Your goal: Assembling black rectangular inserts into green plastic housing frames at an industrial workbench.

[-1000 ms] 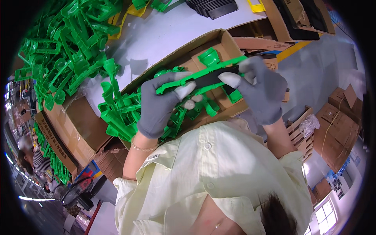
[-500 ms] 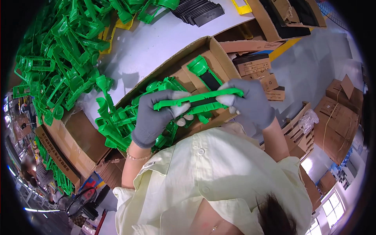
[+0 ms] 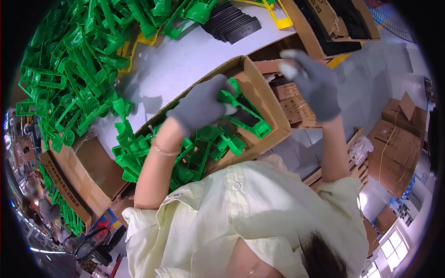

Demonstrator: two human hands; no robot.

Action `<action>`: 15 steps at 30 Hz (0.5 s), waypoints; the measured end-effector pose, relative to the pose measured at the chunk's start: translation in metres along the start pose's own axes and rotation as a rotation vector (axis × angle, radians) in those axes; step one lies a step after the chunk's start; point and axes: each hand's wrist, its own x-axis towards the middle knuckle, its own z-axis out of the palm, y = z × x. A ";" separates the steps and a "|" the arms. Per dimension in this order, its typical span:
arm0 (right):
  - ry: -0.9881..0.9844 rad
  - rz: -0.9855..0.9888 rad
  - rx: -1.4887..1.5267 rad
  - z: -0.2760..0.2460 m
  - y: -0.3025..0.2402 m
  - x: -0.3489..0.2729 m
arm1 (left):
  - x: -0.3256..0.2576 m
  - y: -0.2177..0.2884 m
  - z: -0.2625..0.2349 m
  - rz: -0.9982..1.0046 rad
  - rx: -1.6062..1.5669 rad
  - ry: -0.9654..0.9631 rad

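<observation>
Left grip [image 3: 200, 105] is clenched on a green plastic part [image 3: 244, 113] — pressing it down inside the open cardboard box [image 3: 274, 121], at the box's right end. Right hand [image 3: 311, 84] (grey glove, same as left) is up in the air past the box's right wall, fingers loosely spread, grasping nothing. Box is already packed with more green parts [image 3: 185, 155] toward the left. White bench [image 3: 181, 65] behind it carries a big loose pile of green parts [image 3: 74, 69] — plus a stack of black pieces [image 3: 232, 23].
</observation>
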 end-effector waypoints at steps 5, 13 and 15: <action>0.045 -0.449 -0.422 0.042 0.025 0.086 | 0.030 -0.004 0.045 0.125 0.772 0.577; -0.114 -0.772 -0.348 0.060 0.022 0.124 | -0.052 -0.032 -0.018 0.425 0.529 1.014; -0.119 -0.768 -0.474 0.074 0.052 0.136 | -0.084 -0.022 -0.028 0.319 0.617 0.970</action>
